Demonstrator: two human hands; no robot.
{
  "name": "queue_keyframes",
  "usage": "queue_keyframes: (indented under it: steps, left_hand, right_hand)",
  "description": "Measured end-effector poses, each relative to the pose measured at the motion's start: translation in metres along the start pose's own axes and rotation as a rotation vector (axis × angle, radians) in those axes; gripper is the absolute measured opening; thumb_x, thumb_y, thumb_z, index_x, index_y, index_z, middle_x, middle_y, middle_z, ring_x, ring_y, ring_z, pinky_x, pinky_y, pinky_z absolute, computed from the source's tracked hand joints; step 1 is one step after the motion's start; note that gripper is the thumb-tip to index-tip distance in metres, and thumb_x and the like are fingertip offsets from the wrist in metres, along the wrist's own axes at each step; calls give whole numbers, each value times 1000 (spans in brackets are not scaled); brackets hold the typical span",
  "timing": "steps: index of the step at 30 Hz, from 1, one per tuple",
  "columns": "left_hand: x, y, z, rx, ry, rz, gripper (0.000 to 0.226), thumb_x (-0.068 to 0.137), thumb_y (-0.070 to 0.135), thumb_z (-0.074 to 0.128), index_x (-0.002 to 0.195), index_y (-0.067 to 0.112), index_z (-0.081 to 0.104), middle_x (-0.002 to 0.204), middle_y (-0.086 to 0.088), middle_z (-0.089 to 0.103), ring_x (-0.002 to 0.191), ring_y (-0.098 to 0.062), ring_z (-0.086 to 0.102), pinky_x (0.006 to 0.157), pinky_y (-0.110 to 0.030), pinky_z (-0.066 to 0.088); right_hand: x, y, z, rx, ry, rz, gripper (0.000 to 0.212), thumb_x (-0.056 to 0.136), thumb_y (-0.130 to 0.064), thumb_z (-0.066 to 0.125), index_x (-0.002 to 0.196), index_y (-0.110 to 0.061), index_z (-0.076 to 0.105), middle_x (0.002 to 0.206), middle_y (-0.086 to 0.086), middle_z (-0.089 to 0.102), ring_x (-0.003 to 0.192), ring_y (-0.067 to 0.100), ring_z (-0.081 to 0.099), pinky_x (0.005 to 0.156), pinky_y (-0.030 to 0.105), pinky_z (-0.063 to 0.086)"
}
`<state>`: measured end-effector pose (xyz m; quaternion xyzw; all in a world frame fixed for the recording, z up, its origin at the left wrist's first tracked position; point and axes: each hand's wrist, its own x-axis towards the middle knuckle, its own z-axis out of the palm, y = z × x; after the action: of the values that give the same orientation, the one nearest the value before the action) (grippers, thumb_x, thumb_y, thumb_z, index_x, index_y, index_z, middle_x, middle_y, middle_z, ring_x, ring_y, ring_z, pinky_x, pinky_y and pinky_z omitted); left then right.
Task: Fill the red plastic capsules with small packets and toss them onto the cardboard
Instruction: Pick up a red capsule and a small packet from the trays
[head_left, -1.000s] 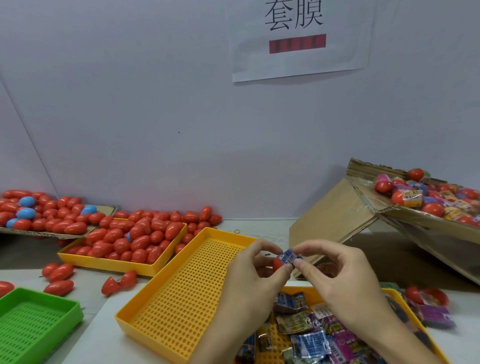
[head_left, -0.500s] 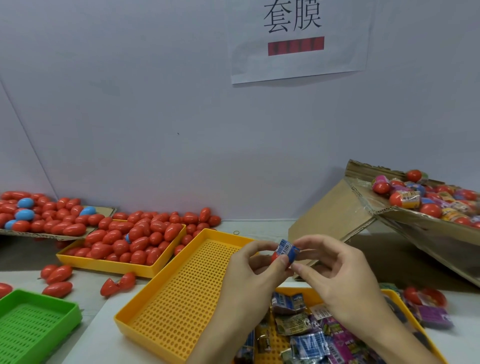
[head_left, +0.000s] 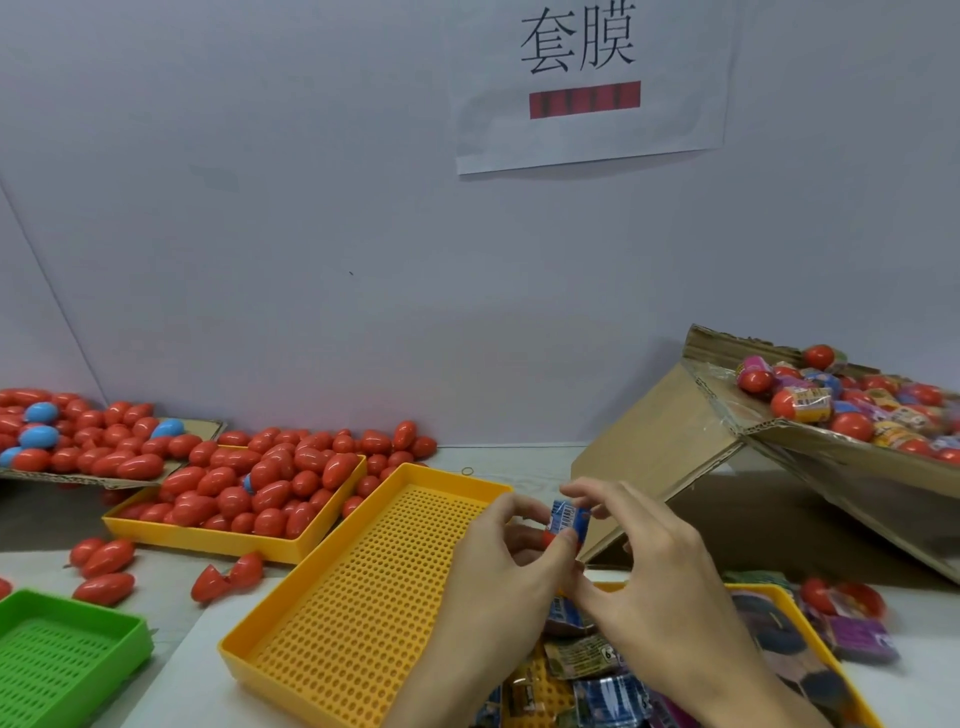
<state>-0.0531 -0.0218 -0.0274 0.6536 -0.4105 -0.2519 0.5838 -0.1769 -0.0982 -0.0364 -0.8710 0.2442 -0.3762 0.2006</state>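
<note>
The capsule (head_left: 551, 538) sits above the counter (head_left: 171, 618) in the left hand (head_left: 498, 566), pinched in its grip, while the right hand (head_left: 654, 561) pinches a blue packet (head_left: 569, 519) at its mouth; the filling step looks underway. Next the packet must go fully in, then a toss right onto the cardboard (head_left: 779, 452); the packet's print is unreadable, and a wall sign (head_left: 587, 88) reads "套膜".
</note>
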Motion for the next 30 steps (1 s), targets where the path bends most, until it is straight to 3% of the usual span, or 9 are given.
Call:
queue_keyframes:
  steps: [4,8,14,21,26,30]
  left_hand:
    - [-2,0,5,23,-32,-51,16,94,40,61,103,28,59,93,-5,72,83,-16,71,74,-34,60]
    - [-2,-1,9,112,-78,34,30,100,38,53,95,10,64,88,-20,68,82,-31,67,74,-48,53]
    - [0,-2,8,170,-74,7,37,99,41,53,97,5,61,89,-25,67,76,-36,66,68,-48,55]
    - [-1,-3,9,131,-63,14,37,100,43,51,97,8,63,90,-24,68,84,-40,65,74,-58,53]
    - [-1,-3,10,30,-68,29,34,98,44,53,99,14,68,89,-16,71,83,-29,69,76,-52,57]
    - [1,-3,10,-47,-73,38,30,99,42,49,97,19,68,88,-10,73,83,-22,71,73,-45,61]
  right_hand:
    - [0,0,1,53,-31,-27,68,78,-37,78,113,-74,34,117,-41,48,117,-15,44,86,4,41]
    - [1,-4,1,114,-42,-58,54,71,-49,64,116,-69,40,120,-36,50,116,-9,50,91,6,43]
    - [0,1,2,156,-4,-55,61,74,-27,82,111,-61,48,118,-38,51,108,-10,52,82,4,43]
    - [-1,2,3,194,20,-16,57,76,-26,81,107,-61,49,115,-41,52,100,-4,55,76,7,46]
    - [0,3,2,221,32,23,52,75,-29,82,108,-58,54,110,-39,57,94,-2,58,74,15,53]
    - [0,0,-3,243,37,-5,49,74,-25,82,106,-54,59,110,-36,61,97,-4,60,72,9,49]
